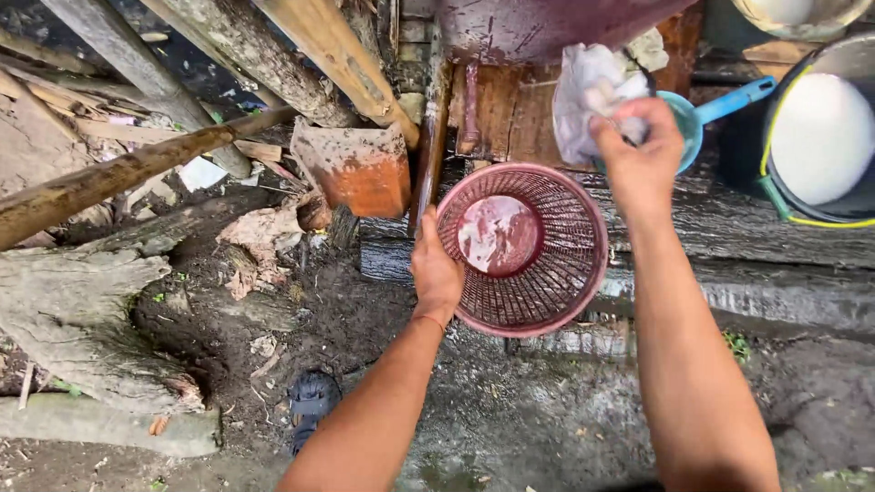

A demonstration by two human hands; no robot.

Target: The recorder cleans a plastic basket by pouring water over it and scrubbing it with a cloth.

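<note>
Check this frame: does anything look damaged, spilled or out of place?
Nothing looks spilled. The left hand holds the red slatted basket by its rim, tilted on its side; the right hand grips a crumpled white plastic bag. A dark sandal lies alone in the mud below.

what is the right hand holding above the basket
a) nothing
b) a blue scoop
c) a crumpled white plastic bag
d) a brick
c: the right hand grips a crumpled white bag up above the red basket, whose rim the left hand holds; the blue scoop lies behind, untouched.
</note>
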